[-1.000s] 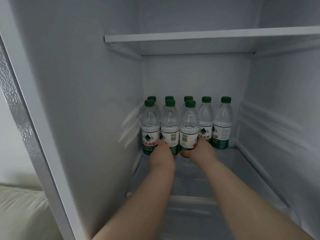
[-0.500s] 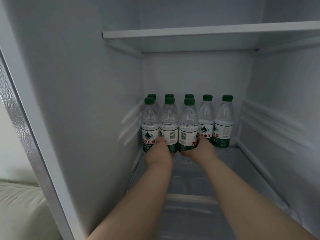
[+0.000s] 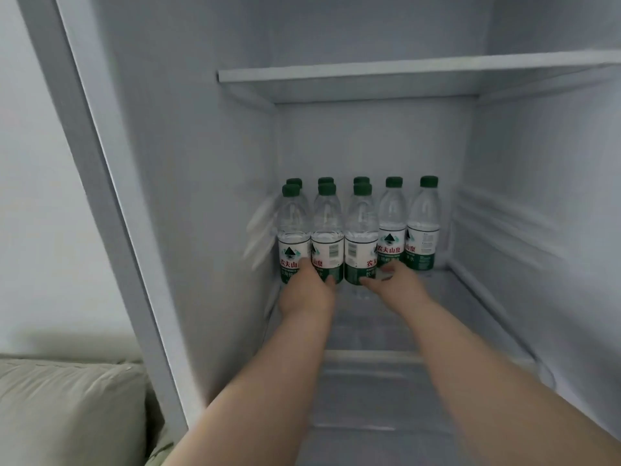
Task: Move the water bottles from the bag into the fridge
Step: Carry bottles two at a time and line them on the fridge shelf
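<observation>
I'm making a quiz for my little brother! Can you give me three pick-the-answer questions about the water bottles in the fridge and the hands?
1. Where do the bottles stand?
A. at the back of the shelf
B. on the sofa
C. on the floor

2. How many green caps can you see?
A. three
B. eight
C. twelve

3. What are the bottles doing?
A. lying down
B. standing up
C. leaning over with their caps off

Answers:
1 A, they stand in rows against the fridge's back wall.
2 B, five caps behind and three in front.
3 B, every cap points up, with the left hand and right hand touching the front ones.
</observation>
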